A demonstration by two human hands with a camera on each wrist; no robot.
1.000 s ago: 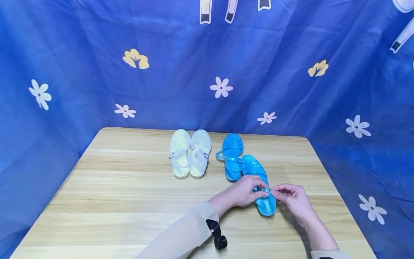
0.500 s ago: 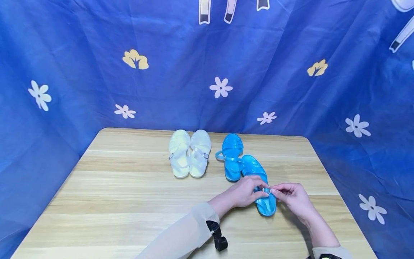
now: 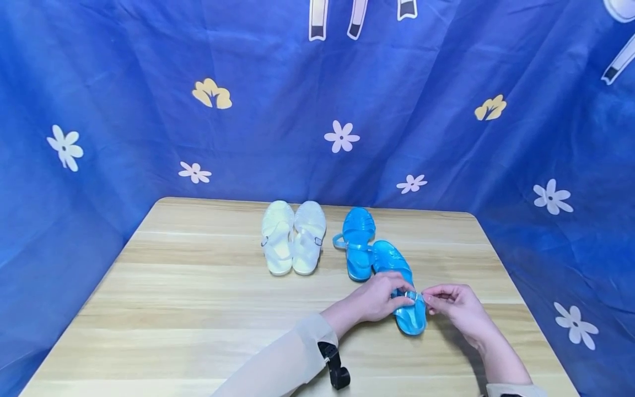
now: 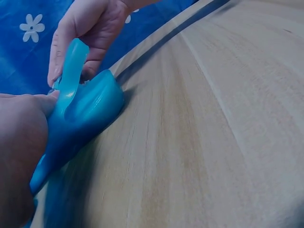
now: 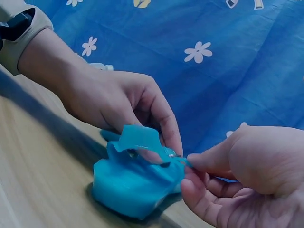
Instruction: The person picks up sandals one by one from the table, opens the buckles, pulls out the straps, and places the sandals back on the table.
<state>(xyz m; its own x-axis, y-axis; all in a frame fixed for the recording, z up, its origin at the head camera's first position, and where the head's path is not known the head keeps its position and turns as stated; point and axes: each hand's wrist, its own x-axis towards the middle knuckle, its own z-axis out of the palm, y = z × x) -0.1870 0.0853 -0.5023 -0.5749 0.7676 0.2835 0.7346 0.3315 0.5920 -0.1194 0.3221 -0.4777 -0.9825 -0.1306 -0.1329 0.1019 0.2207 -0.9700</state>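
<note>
The nearer blue jelly sandal (image 3: 410, 325) lies sole down on the table, its heel toward me. From its left side, my left hand (image 3: 378, 298) pinches the ankle strap beside the small metal buckle (image 3: 412, 296). On the other side, my right hand (image 3: 458, 309) pinches the strap's thin end (image 5: 183, 161) between thumb and index finger, close to the buckle. In the left wrist view, the heel strap (image 4: 74, 66) stands up in a loop above the heel. My left fingers hide part of the sandal's middle.
The second blue sandal (image 3: 358, 220) lies behind, touching the nearer one, its strap looped out leftward. A pair of white sandals (image 3: 308, 220) stands side by side to the left. A blue patterned curtain (image 3: 268, 138) rises behind the wooden table (image 3: 173, 298).
My right hand has shifted slightly to the right with the strap end, and its fingertips are farther from the buckle. My left hand keeps its hold. The head view has shifted slightly.
</note>
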